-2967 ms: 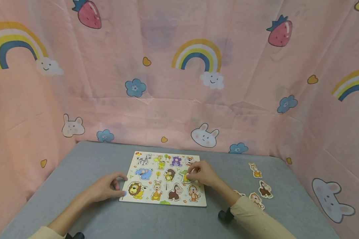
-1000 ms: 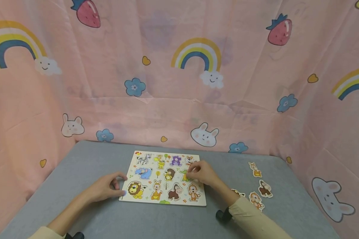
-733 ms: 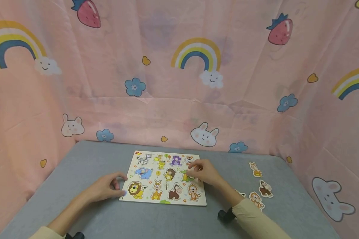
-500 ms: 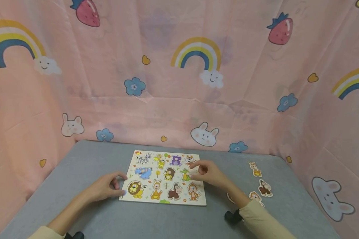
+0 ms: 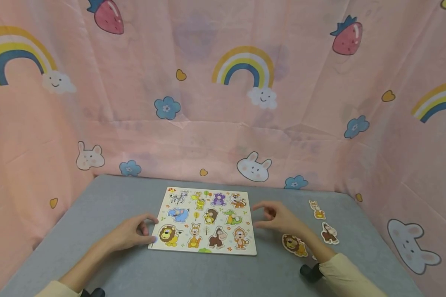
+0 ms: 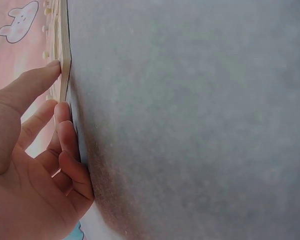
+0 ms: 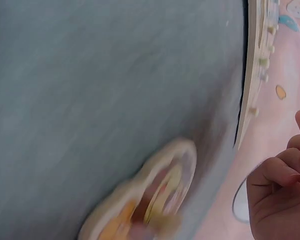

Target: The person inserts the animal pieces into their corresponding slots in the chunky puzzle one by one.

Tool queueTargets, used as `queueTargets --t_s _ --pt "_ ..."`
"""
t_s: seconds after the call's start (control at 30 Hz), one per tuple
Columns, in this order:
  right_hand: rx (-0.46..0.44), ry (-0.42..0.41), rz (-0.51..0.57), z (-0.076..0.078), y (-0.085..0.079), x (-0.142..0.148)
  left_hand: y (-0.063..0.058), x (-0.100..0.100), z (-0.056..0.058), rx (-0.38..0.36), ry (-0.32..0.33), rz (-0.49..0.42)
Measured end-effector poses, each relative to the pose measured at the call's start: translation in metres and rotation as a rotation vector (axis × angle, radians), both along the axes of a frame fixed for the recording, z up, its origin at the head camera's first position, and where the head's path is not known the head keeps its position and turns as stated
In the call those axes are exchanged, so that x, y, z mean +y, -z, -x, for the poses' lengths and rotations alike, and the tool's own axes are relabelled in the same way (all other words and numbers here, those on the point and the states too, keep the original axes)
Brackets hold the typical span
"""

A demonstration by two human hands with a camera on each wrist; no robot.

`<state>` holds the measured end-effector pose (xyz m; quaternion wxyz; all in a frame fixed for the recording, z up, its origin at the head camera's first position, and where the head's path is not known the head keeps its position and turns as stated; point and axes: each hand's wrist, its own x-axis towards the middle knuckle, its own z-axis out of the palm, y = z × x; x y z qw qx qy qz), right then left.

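A wooden animal puzzle board lies flat on the grey table in the head view. My left hand touches the board's left edge with thumb and forefinger, its other fingers loosely bent; the left wrist view shows the thumb tip against the wooden side. Just off the right edge, my right hand holds nothing, thumb and forefinger apart. The green crocodile sits in the board's middle row. Below my right hand lies a lion puzzle piece, whose knob shows blurred in the right wrist view.
A kangaroo piece and a gorilla piece lie on the table at the right. Another piece is mostly hidden behind the right forearm. Pink patterned cloth encloses the table's back and sides.
My right hand has let go of the crocodile and moved right, off the board. The lion piece has come into view while the monkey piece is now mostly covered. The left hand has stayed put.
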<state>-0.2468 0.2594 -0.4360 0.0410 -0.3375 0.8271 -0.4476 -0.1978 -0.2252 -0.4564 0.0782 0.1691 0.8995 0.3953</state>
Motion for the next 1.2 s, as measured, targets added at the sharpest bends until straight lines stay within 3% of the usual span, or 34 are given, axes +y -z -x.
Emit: queueTargets --t_s 0.77,0.9,1.2 --pt "0.038 0.084 0.018 -0.018 -0.003 0.091 0.001 0.000 0.001 0.010 0.004 -0.002" --pt "0.039 0.065 0.019 -0.022 -0.003 0.101 0.001 0.000 0.001 0.003 0.002 -0.005" --pt "-0.077 0.045 -0.039 -0.036 0.005 0.116 0.002 0.000 0.001 -0.003 -0.005 -0.003"
